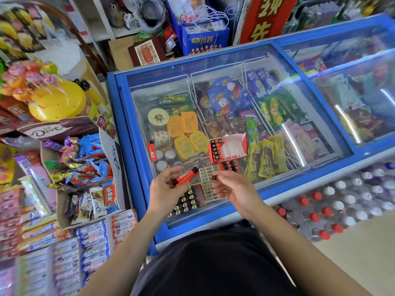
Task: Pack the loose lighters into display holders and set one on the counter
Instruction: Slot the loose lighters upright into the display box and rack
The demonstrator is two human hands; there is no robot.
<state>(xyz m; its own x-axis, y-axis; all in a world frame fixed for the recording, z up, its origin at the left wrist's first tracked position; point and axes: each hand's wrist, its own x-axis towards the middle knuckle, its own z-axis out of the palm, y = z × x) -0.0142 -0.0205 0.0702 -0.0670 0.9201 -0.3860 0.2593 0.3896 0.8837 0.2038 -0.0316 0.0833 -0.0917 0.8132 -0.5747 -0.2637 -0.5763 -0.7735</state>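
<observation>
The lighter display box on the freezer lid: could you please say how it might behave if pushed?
The display box looks like thin cardboard, probably light. Lighters fill only one side, so it may tip that way. On the smooth glass lid it likely slides.

Lighter box (190,202) part-hidden — left hand (164,188) covers

Both forearms forward; left hand (168,189) grips lighter (186,177); right hand (235,190) pinches holder (206,181).

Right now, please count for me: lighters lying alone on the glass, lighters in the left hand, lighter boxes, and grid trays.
Lone lighter on the glass: 1
Held lighter in the left hand: 1
Lighter boxes: 2
Grid tray: 1
Total: 5
</observation>
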